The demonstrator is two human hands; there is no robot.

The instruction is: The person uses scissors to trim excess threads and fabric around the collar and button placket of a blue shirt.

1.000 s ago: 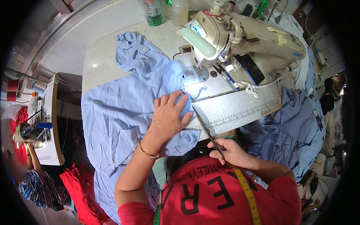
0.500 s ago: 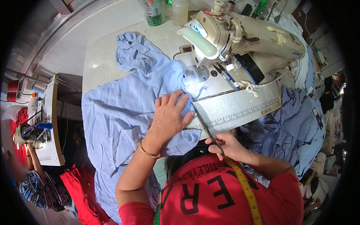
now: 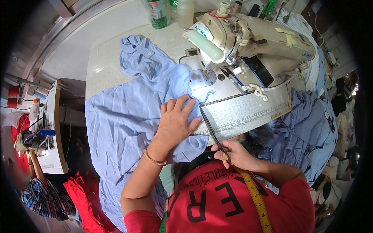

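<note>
Left hand (image 3: pixel 175 123) flat on blue fabric (image 3: pixel 128 116), right hand (image 3: pixel 235 154) gripping scissors (image 3: pixel 213 132)

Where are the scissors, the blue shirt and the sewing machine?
scissors (image 3: pixel 211 130), head view, on the long dark blades.
blue shirt (image 3: pixel 124 116), head view, on the flat cloth left of the left hand (image 3: pixel 176 122).
sewing machine (image 3: pixel 264 39), head view, on its cream upper arm.

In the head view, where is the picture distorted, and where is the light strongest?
Head view: fisheye bends the table edge toward the dark rim; brightest on the sewing machine and pale tabletop; left hand, right hand and scissors are sharp.
</note>
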